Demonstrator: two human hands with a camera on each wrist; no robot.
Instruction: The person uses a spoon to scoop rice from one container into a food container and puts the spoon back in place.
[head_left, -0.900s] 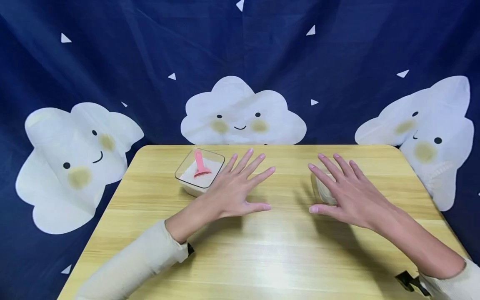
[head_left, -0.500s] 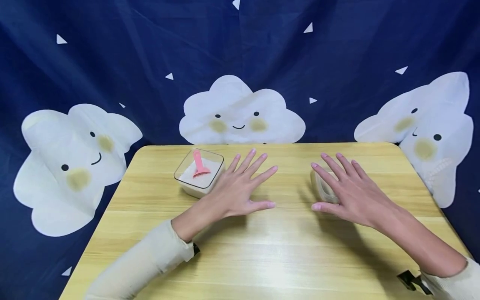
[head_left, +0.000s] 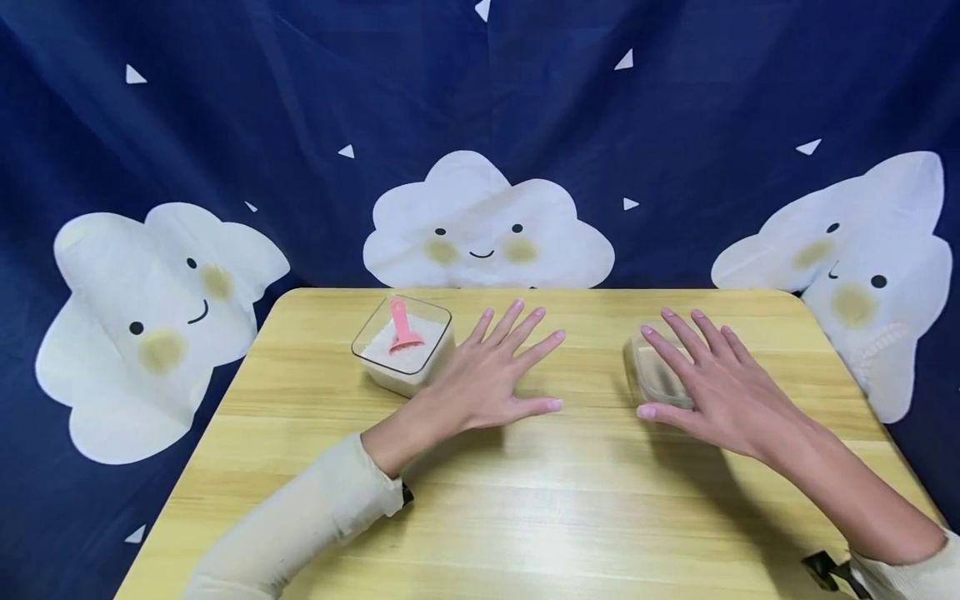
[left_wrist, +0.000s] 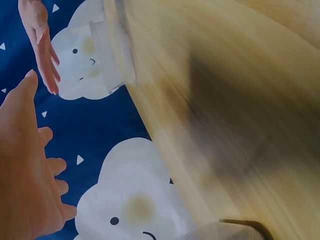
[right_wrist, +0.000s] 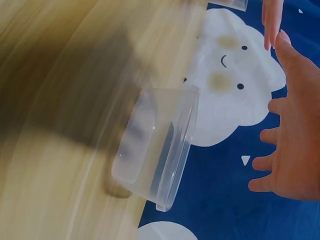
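Note:
My left hand (head_left: 487,379) hovers over the table with its fingers spread, just right of a clear square container (head_left: 397,379) with a dark rim. White grains fill much of that container, and a pink scoop (head_left: 402,327) lies on them with its handle up against the back. My right hand (head_left: 723,387) is held palm down with spread fingers above a clear plastic box (head_left: 648,375), covering part of it in the head view. From the right wrist view the box (right_wrist: 155,145) looks see-through, with the hand apart from it. Neither hand holds anything.
Both containers stand toward the back of a light wooden table (head_left: 525,517). Behind its far edge hangs a dark blue curtain (head_left: 300,100) printed with white smiling clouds and small triangles. Shadows of the arms fall across the tabletop.
Both hands have drifted slightly to the right, fingers still spread. More of the clear plastic box shows beside the right hand. The containers and scoop have stayed in place.

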